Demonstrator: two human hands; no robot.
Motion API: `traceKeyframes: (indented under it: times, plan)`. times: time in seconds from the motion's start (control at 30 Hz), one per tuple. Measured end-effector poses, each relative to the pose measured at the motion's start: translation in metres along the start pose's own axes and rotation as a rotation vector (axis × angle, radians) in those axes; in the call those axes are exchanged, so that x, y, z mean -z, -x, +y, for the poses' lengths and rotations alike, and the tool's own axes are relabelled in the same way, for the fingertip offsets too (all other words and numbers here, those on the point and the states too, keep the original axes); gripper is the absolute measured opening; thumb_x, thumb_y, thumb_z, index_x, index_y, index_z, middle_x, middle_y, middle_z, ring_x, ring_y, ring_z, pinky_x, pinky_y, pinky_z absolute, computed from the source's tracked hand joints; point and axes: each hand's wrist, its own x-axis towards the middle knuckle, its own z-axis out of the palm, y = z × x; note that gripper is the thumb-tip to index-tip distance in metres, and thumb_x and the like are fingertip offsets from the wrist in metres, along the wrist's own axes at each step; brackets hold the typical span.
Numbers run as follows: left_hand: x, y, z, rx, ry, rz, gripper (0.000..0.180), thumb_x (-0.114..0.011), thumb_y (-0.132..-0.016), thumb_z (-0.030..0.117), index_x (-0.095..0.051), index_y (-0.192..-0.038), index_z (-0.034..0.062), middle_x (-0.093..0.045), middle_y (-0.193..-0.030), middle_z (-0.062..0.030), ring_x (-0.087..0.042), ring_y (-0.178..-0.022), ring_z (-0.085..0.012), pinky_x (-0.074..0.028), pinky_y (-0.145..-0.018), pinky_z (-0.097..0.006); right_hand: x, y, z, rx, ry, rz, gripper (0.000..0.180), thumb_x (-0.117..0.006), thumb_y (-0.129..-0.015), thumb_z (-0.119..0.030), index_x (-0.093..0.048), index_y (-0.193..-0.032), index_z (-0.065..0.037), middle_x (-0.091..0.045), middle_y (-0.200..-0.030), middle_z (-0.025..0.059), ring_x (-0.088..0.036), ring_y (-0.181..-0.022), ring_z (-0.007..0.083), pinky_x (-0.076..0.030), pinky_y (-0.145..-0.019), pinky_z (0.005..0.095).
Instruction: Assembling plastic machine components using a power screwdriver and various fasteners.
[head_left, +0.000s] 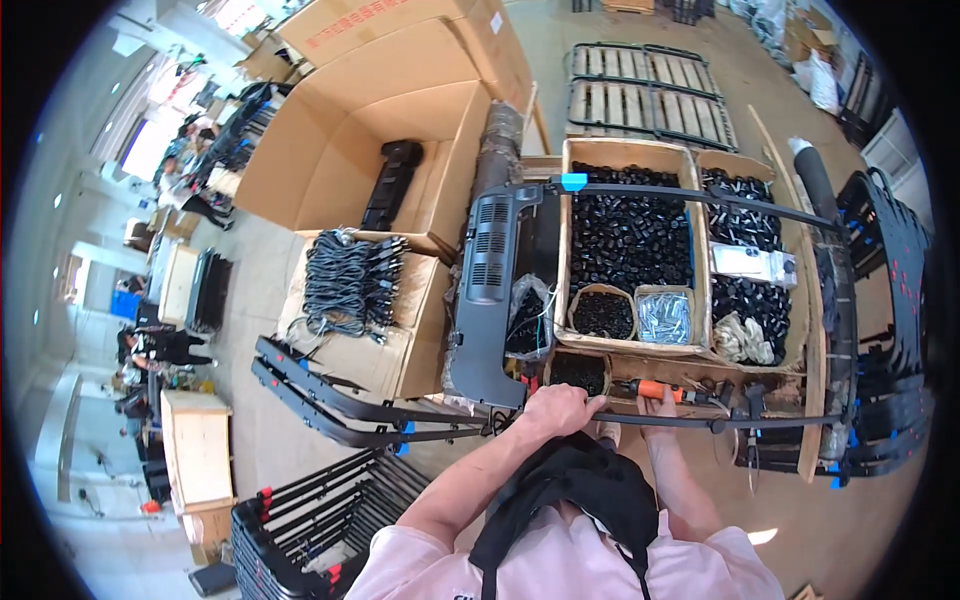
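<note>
A large black frame (690, 195) of long bars lies across the bench in front of me. At its left end is a black plastic housing (487, 300) with vent slots. My left hand (560, 408) is closed round the frame's near left corner, at the lower end of the housing; its fingertips are hidden. To its right, my right hand (657, 408) grips an orange power screwdriver (655, 389), whose tip points left toward my left hand. The near bar (760, 424) of the frame passes by my right hand.
Behind the bar, a wooden box (566, 250) holds many small black parts, and a smaller bin (665, 316) holds screws. Black cables (350, 280) lie on a carton at left, beside a large open cardboard box (300, 170). Stacked black frames (310, 510) stand at lower left.
</note>
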Motion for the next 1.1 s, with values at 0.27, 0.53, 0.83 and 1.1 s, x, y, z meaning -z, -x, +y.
traceKeyframes:
  times: [0.27,0.53,0.83,1.1]
  plan:
    - [0.005,0.004,0.009,0.084,0.01,0.054,0.059,-0.043,-0.104,0.054,-0.077,-0.102,0.0053,-0.075,-0.102,-0.0224,-0.072,-0.102,-0.0384,-0.056,-0.092,-0.049,0.014,-0.029,0.002,-0.237,0.271,-0.176,0.055,-0.056,-0.106,-0.044,-0.048,-0.14,-0.002,-0.056,-0.137,0.021,-0.061,-0.121,0.0296,-0.054,-0.107,0.0443]
    - [0.002,0.003,0.005,0.108,0.02,0.05,0.05,-0.046,-0.104,0.048,-0.075,-0.107,0.0071,-0.075,-0.102,-0.0206,-0.072,-0.101,-0.0391,-0.056,-0.092,-0.05,0.032,0.032,-0.048,-0.379,0.821,-0.319,0.03,-0.057,-0.105,-0.028,-0.065,-0.115,-0.002,-0.074,-0.096,0.0111,-0.072,-0.081,0.0201,-0.059,-0.067,0.0324]
    - [-0.005,0.006,0.008,0.153,0.048,0.143,0.042,-0.049,-0.101,0.042,-0.073,-0.106,0.0085,-0.075,-0.1,-0.0196,-0.072,-0.099,-0.0387,-0.058,-0.089,-0.051,-0.008,0.152,-0.087,-0.422,1.557,-0.672,0.032,-0.061,-0.101,-0.029,-0.073,-0.114,-0.002,-0.075,-0.098,0.0058,-0.069,-0.079,0.012,-0.056,-0.064,0.0268]
    - [-0.018,0.015,0.002,0.148,0.091,0.289,0.038,-0.052,-0.1,0.039,-0.072,-0.104,0.0074,-0.075,-0.093,-0.0174,-0.074,-0.089,-0.0366,-0.059,-0.078,-0.051,-0.153,0.212,-0.141,-0.112,1.86,-1.195,0.03,-0.066,-0.099,-0.026,-0.074,-0.116,-0.002,-0.076,-0.097,0.006,-0.068,-0.088,0.0116,-0.055,-0.08,0.0302]
